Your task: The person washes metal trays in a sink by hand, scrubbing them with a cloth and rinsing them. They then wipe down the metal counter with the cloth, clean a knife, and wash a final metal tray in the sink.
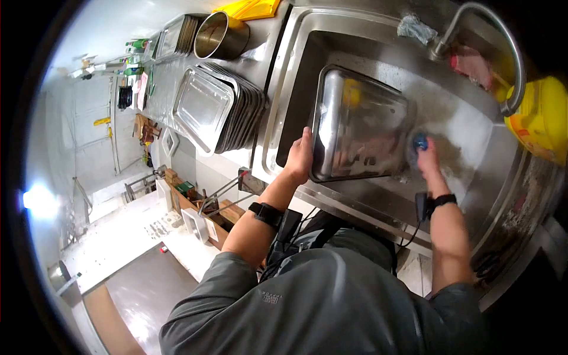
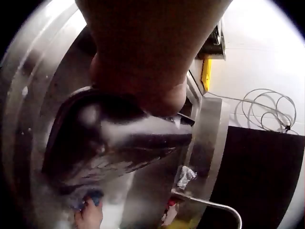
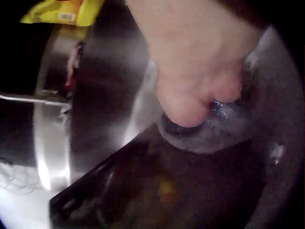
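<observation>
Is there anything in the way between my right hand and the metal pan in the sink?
Only the blue scrubber in your right hand, which sits between your fingers and the near end of the pan. Nothing else visible stands between them; the faucet is off to the side.

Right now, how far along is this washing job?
Midway through one pan, it seems. Done: the pan is in the sink. In hand: the left hand grips its edge while the right hand holds a blue scrubber near its far end. Left: probably more scrubbing, then a rinse; the faucet shows no stream. Whether the stacked trays are washed, I can't tell.
</observation>
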Action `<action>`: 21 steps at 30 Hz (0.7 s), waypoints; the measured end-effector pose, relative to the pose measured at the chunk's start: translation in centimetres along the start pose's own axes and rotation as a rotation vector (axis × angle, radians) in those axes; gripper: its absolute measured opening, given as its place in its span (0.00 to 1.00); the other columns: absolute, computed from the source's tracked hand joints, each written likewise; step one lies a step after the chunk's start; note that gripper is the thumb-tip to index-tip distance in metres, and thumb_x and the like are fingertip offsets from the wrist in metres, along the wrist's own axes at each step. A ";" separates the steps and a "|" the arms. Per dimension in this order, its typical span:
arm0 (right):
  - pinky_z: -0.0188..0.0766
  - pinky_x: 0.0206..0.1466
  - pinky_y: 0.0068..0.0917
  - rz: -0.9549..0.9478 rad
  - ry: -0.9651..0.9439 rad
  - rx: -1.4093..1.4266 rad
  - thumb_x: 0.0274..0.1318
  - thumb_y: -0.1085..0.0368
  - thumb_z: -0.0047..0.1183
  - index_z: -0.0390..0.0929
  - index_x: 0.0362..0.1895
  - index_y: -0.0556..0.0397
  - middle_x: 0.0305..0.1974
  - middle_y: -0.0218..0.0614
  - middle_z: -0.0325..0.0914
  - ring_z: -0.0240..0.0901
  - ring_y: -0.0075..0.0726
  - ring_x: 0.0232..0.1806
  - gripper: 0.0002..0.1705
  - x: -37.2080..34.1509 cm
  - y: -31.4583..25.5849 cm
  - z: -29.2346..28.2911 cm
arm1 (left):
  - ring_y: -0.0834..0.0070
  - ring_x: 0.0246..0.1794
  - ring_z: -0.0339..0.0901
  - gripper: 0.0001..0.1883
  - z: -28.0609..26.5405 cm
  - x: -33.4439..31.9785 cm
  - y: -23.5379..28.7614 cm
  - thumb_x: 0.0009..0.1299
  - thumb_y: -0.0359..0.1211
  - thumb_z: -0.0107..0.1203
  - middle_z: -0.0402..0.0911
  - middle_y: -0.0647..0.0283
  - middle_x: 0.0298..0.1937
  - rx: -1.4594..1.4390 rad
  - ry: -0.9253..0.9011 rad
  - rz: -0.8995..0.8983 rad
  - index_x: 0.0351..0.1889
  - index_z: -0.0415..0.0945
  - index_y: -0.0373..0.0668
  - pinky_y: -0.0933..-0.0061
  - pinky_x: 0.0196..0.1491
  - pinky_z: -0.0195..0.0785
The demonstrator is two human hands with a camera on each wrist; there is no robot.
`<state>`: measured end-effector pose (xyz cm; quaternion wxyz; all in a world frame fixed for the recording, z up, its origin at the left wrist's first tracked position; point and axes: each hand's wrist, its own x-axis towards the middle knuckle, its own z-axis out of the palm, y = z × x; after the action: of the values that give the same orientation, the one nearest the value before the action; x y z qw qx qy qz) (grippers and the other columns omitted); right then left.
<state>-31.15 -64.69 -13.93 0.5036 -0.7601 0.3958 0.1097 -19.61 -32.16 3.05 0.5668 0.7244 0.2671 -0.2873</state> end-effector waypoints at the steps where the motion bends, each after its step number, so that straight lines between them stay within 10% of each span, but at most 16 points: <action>1: 0.66 0.56 0.38 -0.183 0.011 -0.024 0.54 0.68 0.54 0.69 0.57 0.57 0.52 0.53 0.72 0.71 0.49 0.54 0.24 -1.0 -0.7 0.9 | 0.73 0.36 0.73 0.33 0.2 0.1 0.1 0.76 0.55 0.35 0.78 0.58 0.41 -0.016 0.001 0.001 0.48 0.73 0.29 0.68 0.44 0.68; 5: 0.64 0.58 0.42 -0.608 0.105 0.016 0.52 0.69 0.56 0.72 0.52 0.55 0.52 0.51 0.71 0.68 0.55 0.55 0.20 -8.7 -10.4 3.0 | 0.53 0.32 0.75 0.32 2.3 0.2 2.2 0.78 0.50 0.31 0.74 0.40 0.26 0.460 0.163 0.374 0.35 0.73 0.27 0.60 0.43 0.65; 11: 0.64 0.50 0.47 -1.035 0.189 -0.190 0.48 0.66 0.56 0.75 0.49 0.45 0.54 0.39 0.68 0.65 0.53 0.49 0.20 -12.6 -24.0 3.2 | 0.37 0.40 0.72 0.24 5.7 -2.4 5.2 0.76 0.43 0.35 0.76 0.35 0.36 0.691 0.106 0.563 0.36 0.73 0.31 0.48 0.42 0.66; 21: 0.60 0.52 0.47 -0.884 0.489 0.015 0.46 0.61 0.58 0.75 0.42 0.46 0.44 0.39 0.74 0.69 0.52 0.45 0.16 -1.3 -26.1 3.5 | 0.39 0.35 0.74 0.21 7.3 -0.3 5.0 0.75 0.42 0.40 0.76 0.38 0.30 0.760 0.155 0.659 0.30 0.74 0.33 0.47 0.39 0.66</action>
<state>-12.60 -56.40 2.85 0.3999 -0.8547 0.1432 -0.2983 -17.07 -40.35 5.26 0.3025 0.9444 -0.0577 -0.1156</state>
